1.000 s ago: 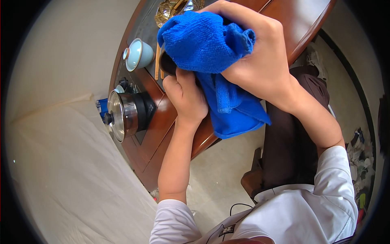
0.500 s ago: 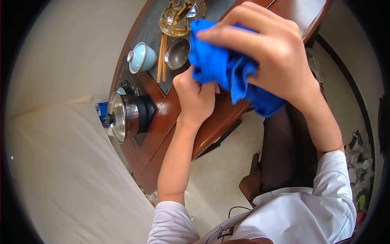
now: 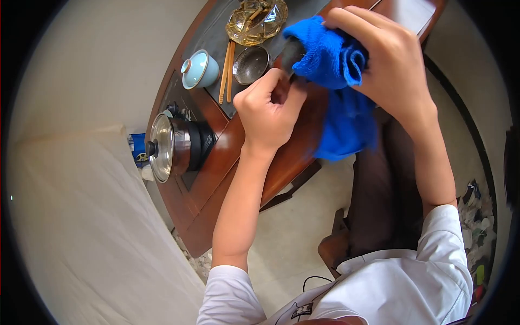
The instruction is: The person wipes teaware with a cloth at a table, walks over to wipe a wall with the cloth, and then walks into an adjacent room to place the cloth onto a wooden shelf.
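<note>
My right hand (image 3: 387, 62) grips a bunched blue cloth (image 3: 325, 54), whose loose end hangs down over the table's edge. Pinched between the thumb and fingers of my left hand (image 3: 271, 111) is a dark object (image 3: 293, 53), perhaps a small cup, partly covered by the cloth. Its full shape is hidden. Just left of it, a dark speckled bowl (image 3: 251, 65) rests on the table beside wooden tongs (image 3: 227, 73).
A glass ashtray (image 3: 257, 21) stands at the top of the table (image 3: 216, 189). Farther left are a light blue lidded cup (image 3: 200, 69) and a glass pot (image 3: 181, 145) on a dark base. A chair part (image 3: 333, 249) shows below.
The cloth has moved right and turned, uncovering the bowl and part of the dark object. Both hands have shifted right, and the view has moved slightly.
</note>
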The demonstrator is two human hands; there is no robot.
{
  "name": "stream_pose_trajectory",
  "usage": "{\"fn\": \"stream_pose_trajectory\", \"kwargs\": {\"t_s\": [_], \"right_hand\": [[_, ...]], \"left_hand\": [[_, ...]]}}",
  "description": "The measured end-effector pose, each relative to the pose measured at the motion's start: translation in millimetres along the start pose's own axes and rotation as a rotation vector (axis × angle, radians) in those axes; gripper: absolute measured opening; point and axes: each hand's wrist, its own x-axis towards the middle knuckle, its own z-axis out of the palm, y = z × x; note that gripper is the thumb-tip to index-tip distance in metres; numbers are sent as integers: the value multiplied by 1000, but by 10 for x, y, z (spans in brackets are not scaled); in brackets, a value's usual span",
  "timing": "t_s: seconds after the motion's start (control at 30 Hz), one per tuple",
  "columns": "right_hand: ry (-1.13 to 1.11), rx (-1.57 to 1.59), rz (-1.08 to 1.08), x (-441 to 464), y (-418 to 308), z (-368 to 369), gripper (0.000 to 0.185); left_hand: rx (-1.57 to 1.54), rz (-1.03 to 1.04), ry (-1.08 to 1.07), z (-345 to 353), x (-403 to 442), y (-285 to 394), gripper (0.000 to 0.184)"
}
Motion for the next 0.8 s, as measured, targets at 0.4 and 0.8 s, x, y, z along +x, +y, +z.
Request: {"fn": "stream_pose_trajectory", "kwargs": {"t_s": [0.4,0.8], "right_hand": [[143,756,451,-107,-203,414,26],[-111,529,391,-150,-245,374,13]], "left_hand": [[-183,-92,83,43,-41,-70,31],[-32,82,198,27,-32,-180,32]]}}
